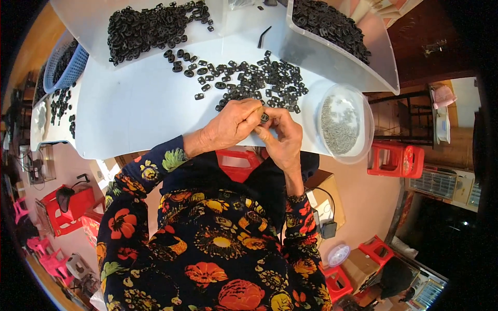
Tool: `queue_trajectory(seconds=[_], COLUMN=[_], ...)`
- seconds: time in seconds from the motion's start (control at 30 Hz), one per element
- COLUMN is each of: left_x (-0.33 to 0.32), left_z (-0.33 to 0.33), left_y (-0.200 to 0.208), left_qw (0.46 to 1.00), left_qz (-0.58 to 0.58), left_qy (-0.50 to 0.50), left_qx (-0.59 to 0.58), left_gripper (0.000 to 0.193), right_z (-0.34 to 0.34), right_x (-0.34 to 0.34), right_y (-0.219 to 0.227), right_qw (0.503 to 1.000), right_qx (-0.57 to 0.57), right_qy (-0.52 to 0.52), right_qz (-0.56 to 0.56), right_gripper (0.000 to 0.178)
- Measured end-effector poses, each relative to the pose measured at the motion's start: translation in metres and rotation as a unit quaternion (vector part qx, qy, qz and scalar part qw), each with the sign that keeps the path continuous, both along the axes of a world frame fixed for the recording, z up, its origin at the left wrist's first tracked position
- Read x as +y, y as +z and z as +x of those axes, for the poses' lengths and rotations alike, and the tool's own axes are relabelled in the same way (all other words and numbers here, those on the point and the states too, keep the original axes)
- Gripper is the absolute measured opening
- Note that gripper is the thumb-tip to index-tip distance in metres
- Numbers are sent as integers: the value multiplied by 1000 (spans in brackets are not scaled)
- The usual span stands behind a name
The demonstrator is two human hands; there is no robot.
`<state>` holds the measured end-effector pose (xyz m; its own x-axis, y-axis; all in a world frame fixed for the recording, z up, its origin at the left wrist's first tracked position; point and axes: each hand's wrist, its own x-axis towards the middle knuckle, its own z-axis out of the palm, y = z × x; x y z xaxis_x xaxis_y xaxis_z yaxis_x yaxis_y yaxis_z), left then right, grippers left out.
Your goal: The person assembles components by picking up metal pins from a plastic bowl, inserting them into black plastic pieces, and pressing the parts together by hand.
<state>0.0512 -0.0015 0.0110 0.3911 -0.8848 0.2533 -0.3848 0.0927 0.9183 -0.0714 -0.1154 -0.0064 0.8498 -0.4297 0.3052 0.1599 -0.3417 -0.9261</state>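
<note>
Over the near edge of the white table my two hands are close together. My right hand (284, 137) pinches a small black oval plastic piece (264, 118) with two holes between thumb and fingers. Beside it, my left hand (228, 124) is closed, its fingertips up against that piece; what it grips is hidden. Just beyond the hands lies a loose spread of small black two-hole plastic pieces (254, 78). At the right, a round clear tub (365, 124) holds many tiny silvery metal parts, which look like springs or pins.
Two translucent bins, one at far left (218, 31) and one at far right (384, 72), hold heaps of black pieces. A thin black bent tool (263, 37) lies between them. A blue basket (78, 65) stands at the left. Red stools (397, 159) stand around the table.
</note>
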Motion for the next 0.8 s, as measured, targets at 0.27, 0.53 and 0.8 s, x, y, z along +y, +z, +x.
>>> queue_trajectory(seconds=[0.27, 0.53, 0.8], left_x=[1, -13, -82], left_z=[-12, 12, 39], left_y=[4, 72, 165], left_qw=[995, 997, 988], left_qz=[-40, 10, -154], left_qy=[-9, 75, -5], left_qx=[-90, -27, 8], left_gripper=[13, 16, 33], right_z=[-9, -15, -7], right_x=[4, 12, 17], right_y=[16, 4, 15], right_qw=[999, 999, 999], right_qx=[25, -13, -4], right_qy=[-3, -37, -49], right_qz=[39, 26, 13], right_gripper=[16, 15, 15])
